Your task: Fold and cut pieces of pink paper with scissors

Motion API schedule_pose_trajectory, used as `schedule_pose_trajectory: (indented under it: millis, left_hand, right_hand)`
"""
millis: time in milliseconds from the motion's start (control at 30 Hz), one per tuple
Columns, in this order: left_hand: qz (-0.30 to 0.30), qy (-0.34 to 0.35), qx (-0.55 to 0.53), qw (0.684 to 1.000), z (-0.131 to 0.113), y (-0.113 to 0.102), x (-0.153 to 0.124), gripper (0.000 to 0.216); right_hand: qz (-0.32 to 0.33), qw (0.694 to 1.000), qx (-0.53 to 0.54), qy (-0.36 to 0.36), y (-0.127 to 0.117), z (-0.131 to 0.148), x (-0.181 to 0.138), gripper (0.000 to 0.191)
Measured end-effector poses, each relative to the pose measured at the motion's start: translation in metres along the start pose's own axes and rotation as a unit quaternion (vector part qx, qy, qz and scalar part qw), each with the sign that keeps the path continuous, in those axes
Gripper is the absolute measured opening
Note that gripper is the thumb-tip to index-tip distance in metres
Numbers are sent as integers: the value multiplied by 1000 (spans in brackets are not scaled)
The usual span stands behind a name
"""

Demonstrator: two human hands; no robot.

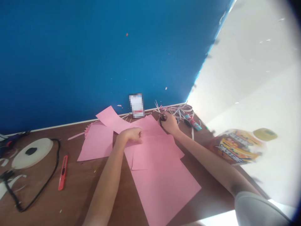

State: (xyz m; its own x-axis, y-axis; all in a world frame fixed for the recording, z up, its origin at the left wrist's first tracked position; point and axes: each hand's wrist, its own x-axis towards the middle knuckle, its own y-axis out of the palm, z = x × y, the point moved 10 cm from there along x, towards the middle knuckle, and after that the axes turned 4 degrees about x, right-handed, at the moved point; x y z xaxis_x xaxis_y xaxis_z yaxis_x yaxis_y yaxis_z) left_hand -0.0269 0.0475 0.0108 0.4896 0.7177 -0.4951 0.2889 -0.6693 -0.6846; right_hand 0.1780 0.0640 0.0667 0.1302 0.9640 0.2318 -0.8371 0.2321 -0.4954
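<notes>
The left hand (132,135) is resting curled into a loose fist on the pink paper sheets (155,163), its knuckles pressing down near the middle of the pile; its grip is closed, though whether it is pinching an edge of paper cannot be told. The right hand (169,123) is reaching to the far edge of the same sheets and closing around a pair of scissors (162,118), whose dark handles are showing just beyond the fingers. The two hands are lying near each other, the right one farther and to the right.

The pink sheets are lying overlapped on the brown worktop (77,188), spreading from the blue wall (94,56) at the far side down toward the near edge, with the largest sheet angling to the near right. Beyond the right hand, white paper strips (178,110) are piling up against the wall, and a marker (194,123) is lying just right of them. On the left, a red box cutter (63,172) is lying beside a black cable (47,182) that is looping around a white tape roll (33,153). At the right, a bottle with a yellow cap (242,144) is lying blurred at the worktop's edge.
</notes>
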Motion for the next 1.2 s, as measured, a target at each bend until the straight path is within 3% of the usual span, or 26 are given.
schedule_pose_trajectory:
  millis: [100, 167, 267, 367, 433, 567, 700, 800, 867, 1067, 1200]
  left_hand:
    - [34, -38, 11, 999, 4, 7, -4, 31]
    - [20, -39, 34, 998, 2, 1, -8, 34]
    - [-98, 5, 73, 992, -16, -30, -15, 50]
    - [-253, 91, 95, 958, -46, -61, -30, 68]
    - [-278, 134, 118, 944, -60, -63, -32, 63]
    - [-169, 145, 101, 970, -51, -40, -12, 41]
    - [-130, 111, 27, 985, -25, -36, -5, 69]
    - [-108, 52, 49, 992, -7, -35, -10, 93]
    - [-67, 25, 78, 994, -3, -31, -15, 96]
    - [-6, -55, 134, 989, -8, -28, -33, 80]
    - [0, -91, 134, 987, -11, -31, -43, 57]
  right_hand:
    - [13, 999, 35, -13, 4, 2, -2, 29]
    - [29, 998, 60, -12, 9, 2, -4, 31]
    - [66, 993, 100, -20, 19, 9, -8, 31]
    - [101, 985, 131, -42, 26, 20, -13, 31]
    - [120, 980, 150, -45, 28, 25, -16, 33]
    - [155, 967, 201, -33, 33, 30, -20, 37]
    - [127, 970, 208, -26, 28, 25, -15, 36]
    - [88, 982, 163, -27, 22, 15, -11, 33]
    - [62, 991, 118, -22, 20, 6, -9, 32]
    - [14, 998, 46, 29, 18, -23, -7, 24]
    - [43, 996, 68, 37, 29, -36, -7, 23]
